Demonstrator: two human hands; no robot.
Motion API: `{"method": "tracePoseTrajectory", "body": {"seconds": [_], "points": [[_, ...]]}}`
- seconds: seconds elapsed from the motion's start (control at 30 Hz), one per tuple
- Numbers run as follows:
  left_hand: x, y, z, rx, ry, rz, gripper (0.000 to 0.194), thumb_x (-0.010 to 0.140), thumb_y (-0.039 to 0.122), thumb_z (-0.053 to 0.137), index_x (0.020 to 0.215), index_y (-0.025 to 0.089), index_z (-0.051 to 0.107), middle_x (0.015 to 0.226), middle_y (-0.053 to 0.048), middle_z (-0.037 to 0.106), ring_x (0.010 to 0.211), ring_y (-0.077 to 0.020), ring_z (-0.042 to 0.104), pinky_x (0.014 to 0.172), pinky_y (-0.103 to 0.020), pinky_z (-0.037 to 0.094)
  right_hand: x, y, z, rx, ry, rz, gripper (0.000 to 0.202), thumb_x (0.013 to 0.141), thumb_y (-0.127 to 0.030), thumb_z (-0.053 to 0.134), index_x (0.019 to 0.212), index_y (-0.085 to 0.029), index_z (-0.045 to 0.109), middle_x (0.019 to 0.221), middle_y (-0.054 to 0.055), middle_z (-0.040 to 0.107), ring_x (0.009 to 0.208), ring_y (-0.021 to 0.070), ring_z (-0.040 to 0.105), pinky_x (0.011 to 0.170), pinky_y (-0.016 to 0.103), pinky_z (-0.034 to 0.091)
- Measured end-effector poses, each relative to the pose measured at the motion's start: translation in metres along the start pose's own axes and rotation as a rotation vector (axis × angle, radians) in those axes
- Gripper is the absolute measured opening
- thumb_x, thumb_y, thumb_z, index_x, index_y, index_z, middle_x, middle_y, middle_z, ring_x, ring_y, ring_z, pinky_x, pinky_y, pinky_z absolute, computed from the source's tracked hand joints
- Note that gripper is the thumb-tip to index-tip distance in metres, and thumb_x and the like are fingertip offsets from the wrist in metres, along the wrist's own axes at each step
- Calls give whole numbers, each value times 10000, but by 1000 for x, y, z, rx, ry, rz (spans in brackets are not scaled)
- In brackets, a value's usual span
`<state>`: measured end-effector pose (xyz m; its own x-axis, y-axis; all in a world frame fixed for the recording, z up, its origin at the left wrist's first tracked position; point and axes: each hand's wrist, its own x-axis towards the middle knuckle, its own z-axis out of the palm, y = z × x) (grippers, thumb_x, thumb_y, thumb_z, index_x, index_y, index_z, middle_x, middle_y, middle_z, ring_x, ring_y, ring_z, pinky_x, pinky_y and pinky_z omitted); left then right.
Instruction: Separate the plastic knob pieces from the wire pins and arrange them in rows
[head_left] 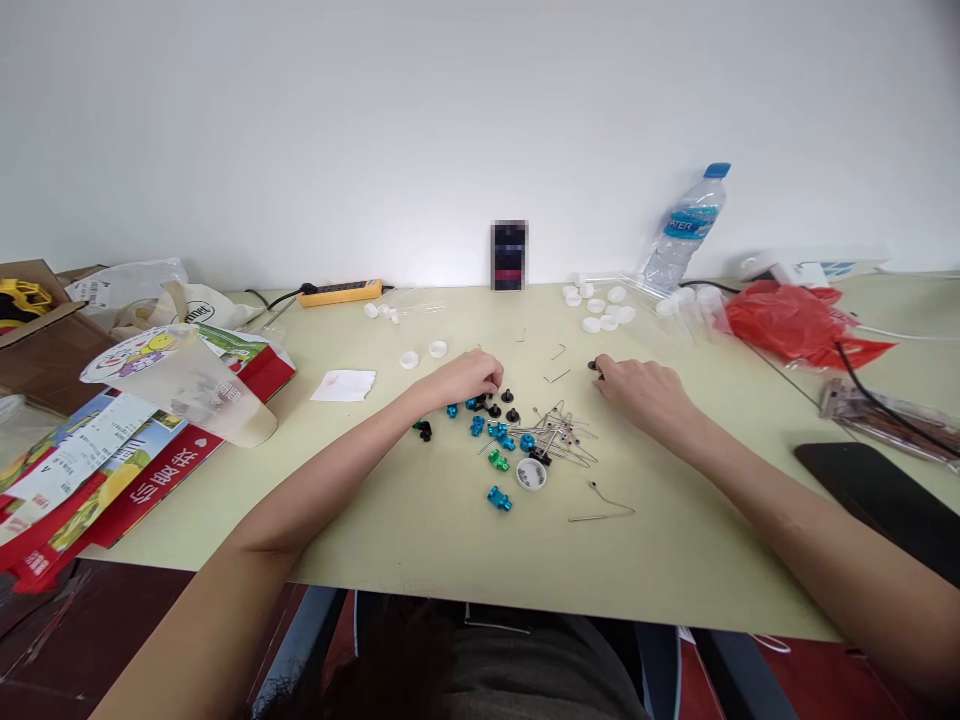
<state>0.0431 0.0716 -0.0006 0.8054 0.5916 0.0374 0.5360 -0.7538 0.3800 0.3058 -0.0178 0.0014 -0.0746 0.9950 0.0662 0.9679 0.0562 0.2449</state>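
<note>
My left hand (pixel 469 376) rests at the back left of the pile, fingers curled down among small black and blue parts. What is between its fingertips is hidden. To the right of the pile, my right hand (pixel 643 390) has its fingertips closed on a small black round-headed part (pixel 592 366) at the table surface. Black disc-headed parts (pixel 512 415) stand near my left hand. Blue metal fittings (pixel 499 498) and a green fitting (pixel 498 460) lie in front. Beside them are tangled thin metal wires (pixel 562 438) and a white cap (pixel 532 474) holding tiny pieces.
White caps (pixel 616 295) and clear plastic tubes lie toward the wall. A water bottle (pixel 684 232) leans there, with a phone (pixel 509 255) nearby. Left are a plastic cup (pixel 202 390), a paper slip (pixel 343 385) and an orange power strip (pixel 341 292). Right are a red bag (pixel 795 322) and a black object (pixel 874 500).
</note>
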Motion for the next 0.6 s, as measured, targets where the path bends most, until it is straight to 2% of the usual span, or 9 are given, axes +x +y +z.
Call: {"method": "tracePoseTrajectory", "body": {"seconds": [0.17,0.33,0.4,0.47,0.6], "points": [[2,-1,2,-44,52,-25,228,745,68,462,769,169,666,800,-32,671,765,-152,600,675,-247,452,-6,-7,-15,-17,20,-17,235,953,-352,337,930,-180,495,776,104,630,636,225,584,485,292,178],[3,-2,3,-78,85,-39,238,754,72,453,847,148,658,871,-38,666,744,-123,619,642,-206,476,-25,3,-41,35,-53,-60,262,924,-447,395,958,-214,509,815,77,652,700,252,610,494,287,253],[4,-2,6,-57,112,-43,259,738,39,435,821,151,653,908,-43,645,771,-125,612,676,-214,477,-43,13,-49,93,-47,-97,326,897,-509,410,1045,-234,504,897,87,668,745,276,620,515,308,312],[5,-1,11,-26,137,-48,267,717,8,425,775,157,638,920,-45,618,816,-138,596,739,-233,469,-67,24,-50,155,-28,-64,422,877,-577,380,1150,-272,482,979,97,675,785,301,629,552,353,377],[7,2,20,24,184,-89,265,740,20,432,898,164,588,958,-60,573,877,-173,565,798,-278,447,-122,49,-28,196,6,122,582,831,-664,322,1271,-298,426,1207,142,603,1029,378,581,744,504,456]]}}
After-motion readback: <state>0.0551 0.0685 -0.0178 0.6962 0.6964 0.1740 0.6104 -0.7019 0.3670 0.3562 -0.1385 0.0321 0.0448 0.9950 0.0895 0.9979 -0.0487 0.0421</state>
